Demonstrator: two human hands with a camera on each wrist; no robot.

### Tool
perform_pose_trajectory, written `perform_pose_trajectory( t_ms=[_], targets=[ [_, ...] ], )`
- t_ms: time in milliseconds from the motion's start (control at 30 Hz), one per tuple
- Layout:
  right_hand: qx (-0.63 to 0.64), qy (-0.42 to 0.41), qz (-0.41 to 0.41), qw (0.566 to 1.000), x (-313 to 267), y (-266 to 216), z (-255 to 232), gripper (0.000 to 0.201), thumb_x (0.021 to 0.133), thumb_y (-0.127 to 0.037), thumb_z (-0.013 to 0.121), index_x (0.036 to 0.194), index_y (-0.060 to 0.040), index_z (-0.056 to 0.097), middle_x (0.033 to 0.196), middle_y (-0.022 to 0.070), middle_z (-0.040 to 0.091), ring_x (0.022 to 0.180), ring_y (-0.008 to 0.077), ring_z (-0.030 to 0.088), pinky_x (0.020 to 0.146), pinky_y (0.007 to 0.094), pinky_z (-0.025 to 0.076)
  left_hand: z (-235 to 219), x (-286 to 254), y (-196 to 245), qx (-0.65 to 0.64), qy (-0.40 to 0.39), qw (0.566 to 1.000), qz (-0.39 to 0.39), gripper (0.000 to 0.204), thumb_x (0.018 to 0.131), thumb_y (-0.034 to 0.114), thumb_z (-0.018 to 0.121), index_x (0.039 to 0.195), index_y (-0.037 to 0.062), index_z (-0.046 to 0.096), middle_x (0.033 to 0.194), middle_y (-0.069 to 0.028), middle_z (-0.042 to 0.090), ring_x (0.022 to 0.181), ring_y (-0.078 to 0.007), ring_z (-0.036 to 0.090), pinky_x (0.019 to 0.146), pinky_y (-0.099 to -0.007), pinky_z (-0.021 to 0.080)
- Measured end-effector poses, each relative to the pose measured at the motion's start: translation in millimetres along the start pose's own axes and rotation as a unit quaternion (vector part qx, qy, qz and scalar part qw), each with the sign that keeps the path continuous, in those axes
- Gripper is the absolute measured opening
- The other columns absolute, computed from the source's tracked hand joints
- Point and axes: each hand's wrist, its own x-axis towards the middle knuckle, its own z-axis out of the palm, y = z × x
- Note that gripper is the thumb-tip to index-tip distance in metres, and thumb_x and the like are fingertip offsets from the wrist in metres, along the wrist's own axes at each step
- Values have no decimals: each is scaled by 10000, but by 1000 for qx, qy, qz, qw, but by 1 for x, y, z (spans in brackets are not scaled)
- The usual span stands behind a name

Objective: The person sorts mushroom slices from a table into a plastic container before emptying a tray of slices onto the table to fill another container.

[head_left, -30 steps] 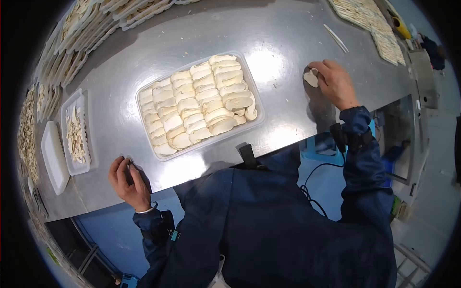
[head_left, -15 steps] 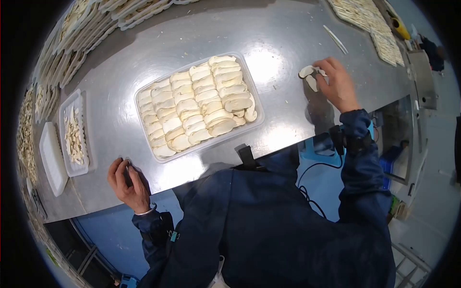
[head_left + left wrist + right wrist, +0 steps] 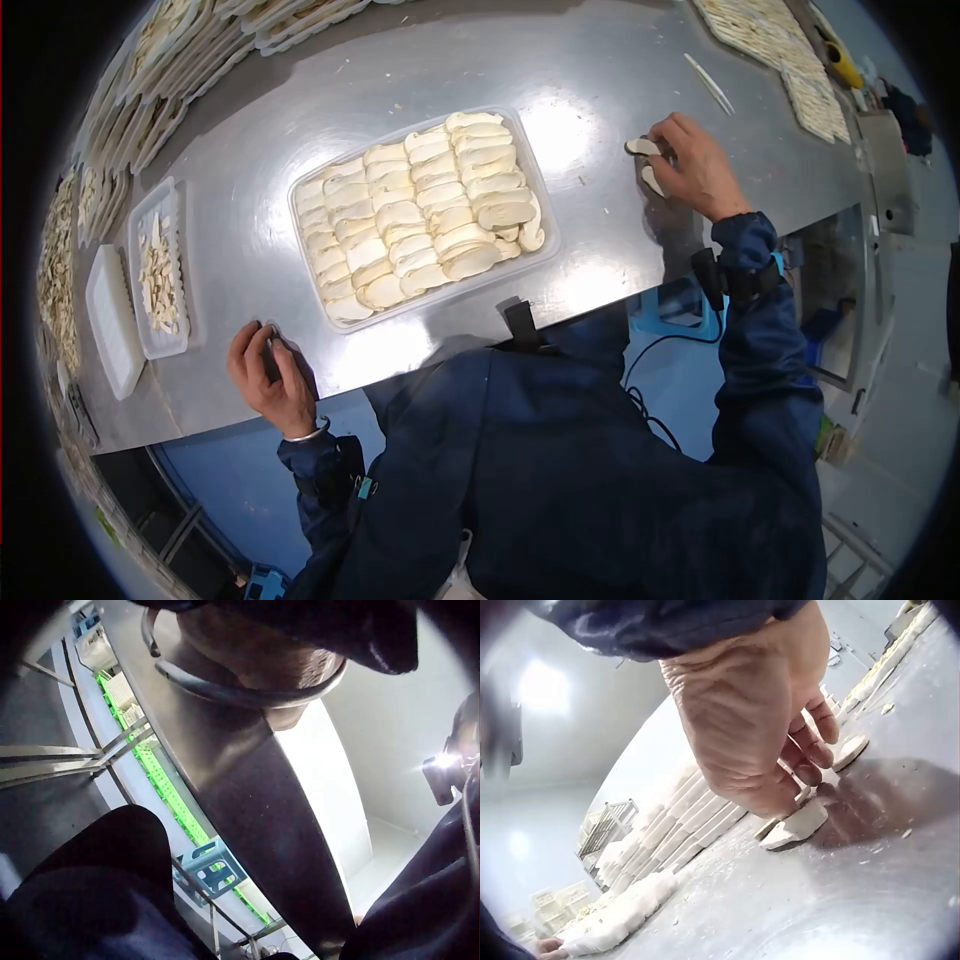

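Note:
My right hand (image 3: 700, 168) is low over the steel table on the right, thumb and fingertips bent in at a pale mushroom slice (image 3: 799, 827). That slice tilts against the thumb in the right wrist view, and it looks pinched, though the index fingertip is hidden. Beyond the fingers another slice (image 3: 851, 754) lies on the metal. My left hand (image 3: 272, 385) rests at the table's front edge, fingers loosely bent, with nothing in them. Its fingers are out of sight in the left wrist view. Between the hands sits a clear tray (image 3: 545, 225) with overlapping rows of mushroom slices (image 3: 410, 215).
A small white tray of scraps (image 3: 160, 270) stands at the left, beside an upturned white tray (image 3: 113, 320). Stacked filled trays (image 3: 150, 110) line the far left. White tweezers (image 3: 708, 83) lie at the back right, near more laid-out slices (image 3: 770, 50).
The right hand held one slice on the table, then had several slices spread around its fingertips; now it covers part of them. The left hand stays at the table edge.

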Motion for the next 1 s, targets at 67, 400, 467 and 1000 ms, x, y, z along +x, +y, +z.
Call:
perform_pose_trajectory(
  t_ms=[67,400,467,1000],
  targets=[
    [0,-1,4,1000,3,3,3,201,810,-134,651,962,-8,612,930,148,584,860,358,583,757,439,487,-1,1,1,15,-3,1000,11,172,911,20,610,1065,-3,683,1207,-160,608,1104,-303,597,946,-375,486],
    [57,98,-136,984,-12,-99,-5,219,744,-104,675,915,-24,565,883,135,556,847,325,565,724,422,435,1,1,-1,17,4,1000,5,170,916,29,617,1067,0,690,1197,-158,614,1097,-304,602,950,-380,481],
    [72,94,-165,979,-17,-126,3,240,733,-96,684,927,-27,560,889,128,551,855,310,559,730,413,426,0,0,-1,14,0,1000,1,171,917,31,615,1068,0,690,1198,-159,613,1099,-305,602,950,-381,482],
    [58,45,-190,979,-13,-152,32,290,715,-80,700,952,-13,547,963,130,544,925,295,553,786,402,441,-1,1,1,35,-8,999,12,176,919,37,614,1075,-2,687,1201,-158,609,1107,-305,593,954,-381,479]
  ],
)
